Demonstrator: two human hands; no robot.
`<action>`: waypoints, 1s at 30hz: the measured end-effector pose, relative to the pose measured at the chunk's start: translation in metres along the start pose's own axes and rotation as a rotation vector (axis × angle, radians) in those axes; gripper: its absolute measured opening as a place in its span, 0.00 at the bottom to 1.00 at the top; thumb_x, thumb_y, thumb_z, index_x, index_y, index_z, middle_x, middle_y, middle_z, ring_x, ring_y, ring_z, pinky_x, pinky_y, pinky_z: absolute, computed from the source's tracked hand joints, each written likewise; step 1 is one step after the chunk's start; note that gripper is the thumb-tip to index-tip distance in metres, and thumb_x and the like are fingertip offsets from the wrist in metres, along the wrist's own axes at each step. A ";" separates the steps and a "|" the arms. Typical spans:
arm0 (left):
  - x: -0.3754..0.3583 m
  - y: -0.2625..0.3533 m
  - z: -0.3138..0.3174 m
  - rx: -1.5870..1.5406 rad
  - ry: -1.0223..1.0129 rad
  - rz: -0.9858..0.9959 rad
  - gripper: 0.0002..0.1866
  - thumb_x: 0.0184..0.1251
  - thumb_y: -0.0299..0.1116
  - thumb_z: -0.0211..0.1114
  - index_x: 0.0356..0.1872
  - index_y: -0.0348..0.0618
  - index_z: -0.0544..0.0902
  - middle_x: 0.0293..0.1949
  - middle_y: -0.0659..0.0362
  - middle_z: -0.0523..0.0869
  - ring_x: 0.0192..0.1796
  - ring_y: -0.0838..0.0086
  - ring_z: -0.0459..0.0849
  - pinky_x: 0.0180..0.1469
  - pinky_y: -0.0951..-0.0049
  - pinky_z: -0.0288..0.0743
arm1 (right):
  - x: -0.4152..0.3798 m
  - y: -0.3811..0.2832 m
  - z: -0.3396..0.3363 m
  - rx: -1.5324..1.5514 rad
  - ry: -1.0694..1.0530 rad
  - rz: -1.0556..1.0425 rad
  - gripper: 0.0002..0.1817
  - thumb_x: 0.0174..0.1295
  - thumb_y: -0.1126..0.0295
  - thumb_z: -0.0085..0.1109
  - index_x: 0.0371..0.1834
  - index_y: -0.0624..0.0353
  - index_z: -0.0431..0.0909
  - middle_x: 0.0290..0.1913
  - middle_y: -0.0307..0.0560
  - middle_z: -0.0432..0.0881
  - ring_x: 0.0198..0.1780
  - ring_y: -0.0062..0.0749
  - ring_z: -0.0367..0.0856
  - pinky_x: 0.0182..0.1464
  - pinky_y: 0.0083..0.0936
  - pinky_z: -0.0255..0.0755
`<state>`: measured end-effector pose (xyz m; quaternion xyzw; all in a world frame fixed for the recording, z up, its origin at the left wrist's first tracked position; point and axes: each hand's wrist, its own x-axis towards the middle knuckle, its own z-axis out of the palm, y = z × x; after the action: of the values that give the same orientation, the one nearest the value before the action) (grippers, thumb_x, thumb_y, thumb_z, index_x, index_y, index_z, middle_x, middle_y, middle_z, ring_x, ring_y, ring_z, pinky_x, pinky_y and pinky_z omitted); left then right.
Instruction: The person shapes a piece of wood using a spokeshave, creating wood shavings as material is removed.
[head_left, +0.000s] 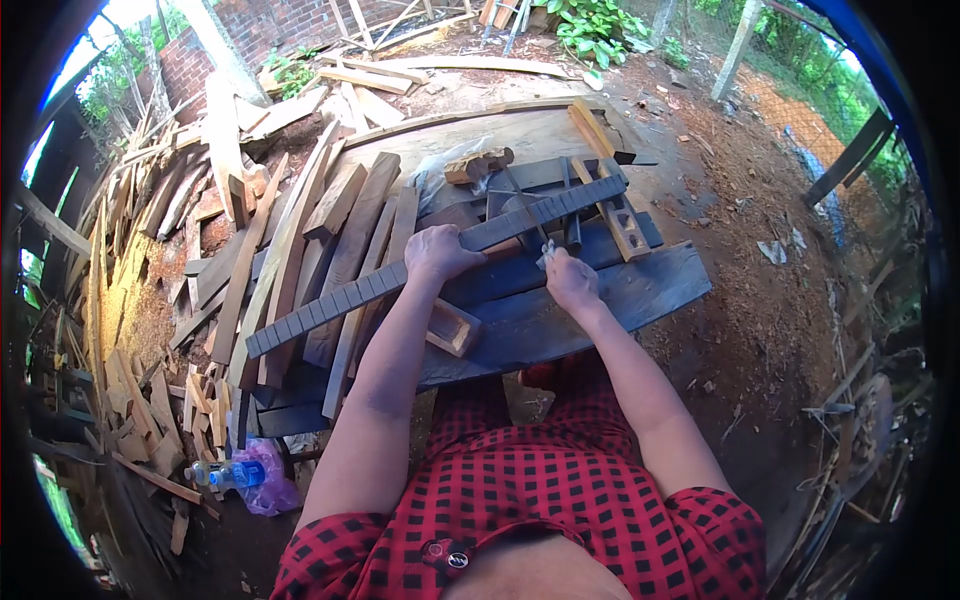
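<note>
A long dark wooden strip (345, 298), crossed by evenly spaced lines, lies slantwise over the workbench. My left hand (440, 254) is closed around its middle. To the right, my right hand (573, 284) grips the pale, wrapped-looking end of a thin, straight tool (526, 208). This tool crosses the strip and points away from me; its exact kind is not clear. Beyond the strip sits a rough brown wood block (478, 165) on some clear plastic. A short wooden block with hollows (625, 232) rests near the strip's right end.
Several loose boards (350, 250) lie across the bench's left side. The dark bench plank (640, 290) runs along the near edge. Scrap wood (140, 410) piles up at left, beside plastic bottles (238, 474) and a pink bag (275, 490). Bare soil (740, 330) stretches to the right.
</note>
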<state>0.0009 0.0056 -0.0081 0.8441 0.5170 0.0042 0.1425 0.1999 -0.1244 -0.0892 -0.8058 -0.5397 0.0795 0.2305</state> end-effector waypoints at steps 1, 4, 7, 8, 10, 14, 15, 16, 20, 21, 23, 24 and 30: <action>-0.001 0.000 0.000 -0.004 -0.002 -0.003 0.34 0.44 0.64 0.71 0.42 0.43 0.88 0.43 0.50 0.89 0.50 0.59 0.86 0.54 0.60 0.77 | -0.013 0.005 -0.002 0.007 -0.011 0.000 0.13 0.70 0.59 0.49 0.38 0.58 0.74 0.34 0.60 0.85 0.40 0.58 0.85 0.43 0.51 0.76; -0.001 0.001 -0.003 -0.003 -0.022 -0.004 0.34 0.44 0.64 0.71 0.43 0.43 0.88 0.43 0.50 0.89 0.50 0.59 0.86 0.54 0.60 0.77 | -0.055 0.026 -0.001 -0.004 -0.032 0.006 0.13 0.70 0.59 0.49 0.38 0.58 0.74 0.33 0.61 0.84 0.39 0.59 0.84 0.43 0.51 0.76; -0.001 -0.001 -0.001 -0.013 -0.016 0.002 0.34 0.44 0.64 0.71 0.43 0.44 0.88 0.44 0.50 0.89 0.50 0.59 0.86 0.54 0.61 0.77 | -0.060 0.025 -0.010 -0.022 -0.054 0.014 0.14 0.70 0.58 0.49 0.38 0.59 0.75 0.33 0.61 0.84 0.39 0.59 0.84 0.43 0.51 0.76; -0.001 0.001 -0.002 -0.012 -0.014 0.006 0.34 0.44 0.64 0.71 0.43 0.44 0.88 0.44 0.50 0.89 0.50 0.59 0.86 0.54 0.61 0.77 | -0.056 0.022 -0.015 -0.025 -0.066 0.013 0.14 0.70 0.58 0.49 0.39 0.59 0.75 0.33 0.61 0.85 0.40 0.58 0.84 0.44 0.50 0.76; -0.003 0.004 -0.005 0.005 -0.035 -0.033 0.32 0.44 0.62 0.73 0.43 0.46 0.88 0.45 0.52 0.89 0.51 0.60 0.87 0.55 0.62 0.78 | -0.035 0.013 -0.020 -0.033 -0.072 0.014 0.14 0.70 0.58 0.49 0.39 0.59 0.75 0.34 0.61 0.85 0.41 0.58 0.84 0.45 0.50 0.76; -0.001 0.000 -0.002 -0.007 -0.013 -0.008 0.34 0.45 0.64 0.71 0.43 0.44 0.88 0.44 0.50 0.89 0.51 0.59 0.86 0.55 0.61 0.77 | 0.004 -0.007 -0.011 0.003 -0.067 0.026 0.15 0.71 0.58 0.48 0.40 0.59 0.76 0.36 0.61 0.85 0.42 0.57 0.84 0.47 0.51 0.75; -0.002 0.000 -0.002 -0.007 -0.009 -0.008 0.34 0.45 0.64 0.71 0.43 0.44 0.88 0.44 0.49 0.89 0.51 0.59 0.86 0.54 0.60 0.77 | 0.005 -0.007 -0.010 0.006 -0.065 0.023 0.15 0.71 0.58 0.48 0.40 0.59 0.76 0.36 0.61 0.85 0.42 0.57 0.84 0.47 0.51 0.75; -0.001 0.000 -0.001 -0.009 -0.007 -0.007 0.34 0.45 0.64 0.71 0.43 0.44 0.88 0.44 0.49 0.89 0.51 0.59 0.86 0.54 0.60 0.77 | 0.003 -0.005 -0.009 0.000 -0.068 0.019 0.15 0.71 0.58 0.48 0.40 0.59 0.76 0.36 0.61 0.85 0.42 0.58 0.84 0.47 0.51 0.75; -0.004 0.002 -0.005 -0.017 -0.021 -0.016 0.34 0.45 0.64 0.71 0.43 0.43 0.88 0.44 0.50 0.89 0.50 0.59 0.86 0.54 0.61 0.77 | -0.034 0.005 -0.021 -0.055 -0.111 0.022 0.15 0.71 0.58 0.48 0.40 0.59 0.76 0.35 0.61 0.85 0.42 0.58 0.84 0.46 0.50 0.75; -0.003 0.004 -0.007 -0.006 -0.033 -0.023 0.33 0.45 0.63 0.71 0.43 0.45 0.88 0.44 0.51 0.89 0.51 0.60 0.87 0.54 0.61 0.77 | -0.046 0.010 -0.023 -0.060 -0.117 0.021 0.15 0.71 0.58 0.48 0.40 0.59 0.76 0.35 0.61 0.85 0.42 0.58 0.84 0.46 0.50 0.75; -0.002 0.003 -0.006 0.004 -0.045 -0.033 0.32 0.44 0.62 0.72 0.44 0.46 0.88 0.45 0.52 0.89 0.51 0.61 0.87 0.54 0.62 0.78 | -0.062 0.016 -0.025 -0.056 -0.131 0.038 0.15 0.71 0.58 0.47 0.40 0.58 0.75 0.35 0.61 0.85 0.42 0.58 0.84 0.45 0.50 0.75; -0.001 0.002 -0.005 0.003 -0.044 -0.034 0.32 0.44 0.62 0.72 0.43 0.46 0.88 0.45 0.52 0.89 0.51 0.61 0.87 0.54 0.62 0.78 | -0.061 0.017 -0.024 -0.056 -0.133 0.039 0.15 0.71 0.58 0.47 0.40 0.58 0.75 0.35 0.61 0.85 0.42 0.58 0.84 0.45 0.50 0.75; -0.002 0.001 -0.003 0.007 -0.025 -0.021 0.33 0.45 0.63 0.71 0.43 0.45 0.88 0.44 0.51 0.89 0.50 0.60 0.87 0.54 0.61 0.77 | -0.001 0.002 -0.009 -0.029 -0.090 -0.007 0.15 0.71 0.58 0.47 0.39 0.58 0.76 0.34 0.60 0.85 0.41 0.58 0.85 0.45 0.50 0.76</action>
<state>0.0007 0.0036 -0.0048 0.8389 0.5242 -0.0099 0.1460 0.2045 -0.1290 -0.0819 -0.8029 -0.5533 0.1071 0.1943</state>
